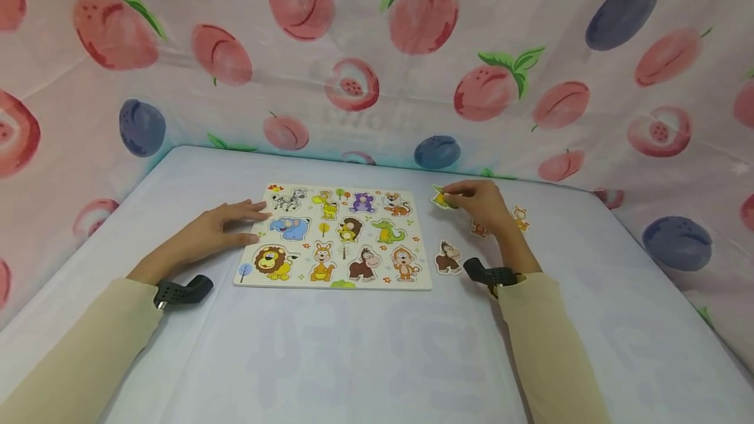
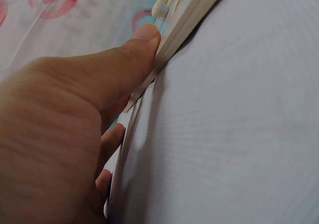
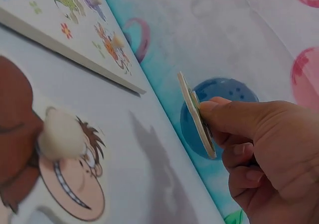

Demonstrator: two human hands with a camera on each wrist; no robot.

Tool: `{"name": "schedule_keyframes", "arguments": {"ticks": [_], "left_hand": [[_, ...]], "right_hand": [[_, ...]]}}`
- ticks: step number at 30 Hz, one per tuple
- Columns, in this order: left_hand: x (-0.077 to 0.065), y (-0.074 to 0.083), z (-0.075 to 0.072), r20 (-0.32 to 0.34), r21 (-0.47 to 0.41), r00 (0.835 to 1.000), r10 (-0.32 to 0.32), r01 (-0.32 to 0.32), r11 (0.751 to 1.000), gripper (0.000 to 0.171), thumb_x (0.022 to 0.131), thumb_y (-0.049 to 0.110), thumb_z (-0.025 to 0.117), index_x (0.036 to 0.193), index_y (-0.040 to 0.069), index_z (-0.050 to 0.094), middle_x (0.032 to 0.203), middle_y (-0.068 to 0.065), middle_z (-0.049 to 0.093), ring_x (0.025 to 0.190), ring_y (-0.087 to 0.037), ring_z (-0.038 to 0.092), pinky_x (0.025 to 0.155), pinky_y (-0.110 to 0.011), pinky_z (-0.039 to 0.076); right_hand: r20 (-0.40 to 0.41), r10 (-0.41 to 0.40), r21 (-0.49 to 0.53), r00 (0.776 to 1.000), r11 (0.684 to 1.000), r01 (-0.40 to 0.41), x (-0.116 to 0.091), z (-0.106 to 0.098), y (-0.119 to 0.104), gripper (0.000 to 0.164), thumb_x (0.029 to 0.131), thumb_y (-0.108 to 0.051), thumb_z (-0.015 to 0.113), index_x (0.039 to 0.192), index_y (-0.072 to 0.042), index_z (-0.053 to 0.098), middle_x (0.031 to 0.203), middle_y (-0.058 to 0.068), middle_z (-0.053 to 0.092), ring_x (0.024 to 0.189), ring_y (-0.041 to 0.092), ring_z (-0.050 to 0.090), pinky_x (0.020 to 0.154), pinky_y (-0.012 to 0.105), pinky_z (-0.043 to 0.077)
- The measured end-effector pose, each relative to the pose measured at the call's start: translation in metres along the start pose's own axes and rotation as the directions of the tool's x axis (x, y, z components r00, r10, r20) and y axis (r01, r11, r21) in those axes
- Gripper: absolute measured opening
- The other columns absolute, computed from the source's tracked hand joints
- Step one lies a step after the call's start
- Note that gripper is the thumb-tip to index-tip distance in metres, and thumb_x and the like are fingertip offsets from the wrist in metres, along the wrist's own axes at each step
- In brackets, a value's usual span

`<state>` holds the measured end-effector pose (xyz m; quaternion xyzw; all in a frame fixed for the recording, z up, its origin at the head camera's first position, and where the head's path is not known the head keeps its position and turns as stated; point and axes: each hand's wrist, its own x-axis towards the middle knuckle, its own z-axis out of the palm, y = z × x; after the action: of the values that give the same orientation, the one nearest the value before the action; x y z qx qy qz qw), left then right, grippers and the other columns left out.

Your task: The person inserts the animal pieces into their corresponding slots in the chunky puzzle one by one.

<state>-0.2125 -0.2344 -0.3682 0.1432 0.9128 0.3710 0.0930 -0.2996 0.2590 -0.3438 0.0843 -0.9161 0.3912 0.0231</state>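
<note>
A wooden animal puzzle board (image 1: pixel 306 280) lies flat on the table, with rows of cartoon animals such as a zebra, elephant and lion. At its left edge rests my left hand (image 1: pixel 220 231), fingers loosely extended; in the left wrist view the thumb (image 2: pixel 142 45) touches the board's edge. To the right of the board, my right hand (image 1: pixel 480 205) pinches a green-and-yellow puzzle piece (image 1: pixel 438 198) between thumb and fingers. The right wrist view shows this piece (image 3: pixel 195 117) edge-on, raised over the table, its picture mostly hidden.
A brown gorilla piece (image 1: pixel 449 258) with a round knob lies just right of the board. Beyond the right wrist are an orange-brown piece (image 1: pixel 480 230), partly covered by the hand, and another small orange piece (image 1: pixel 521 218). A fruit-print cloth (image 1: pixel 400 84) hangs behind the white table (image 1: pixel 353 352).
</note>
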Motion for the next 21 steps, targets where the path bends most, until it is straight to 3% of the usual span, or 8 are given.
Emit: {"name": "schedule_keyframes", "arguments": {"ticks": [7,21], "left_hand": [[0.001,-0.002,0.000,0.000,0.014,1.000,0.006,-0.006,1.000,0.056,0.086,0.047,0.068,0.136,0.023,0.056,0.153,0.002,0.033,0.144,-0.029,0.013,0.108,-0.066,0.010],[0.003,-0.006,0.003,-0.012,0.021,1.000,0.009,-0.009,1.000,0.056,0.085,0.046,0.068,0.135,0.023,0.057,0.152,0.003,0.034,0.144,-0.028,0.014,0.108,-0.066,0.011]], "right_hand": [[0.076,-0.044,0.020,0.996,0.999,0.042,-0.001,0.007,-0.019,0.023,0.087,-0.026,0.073,0.106,-0.014,0.074,0.101,0.004,0.069,0.086,0.021,0.062,0.073,0.035,0.047],[0.114,-0.105,0.025,0.988,0.994,0.102,-0.001,0.021,-0.028,0.021,0.084,-0.026,0.075,0.103,-0.017,0.075,0.095,0.001,0.069,0.077,0.022,0.054,0.060,0.029,0.042]]}}
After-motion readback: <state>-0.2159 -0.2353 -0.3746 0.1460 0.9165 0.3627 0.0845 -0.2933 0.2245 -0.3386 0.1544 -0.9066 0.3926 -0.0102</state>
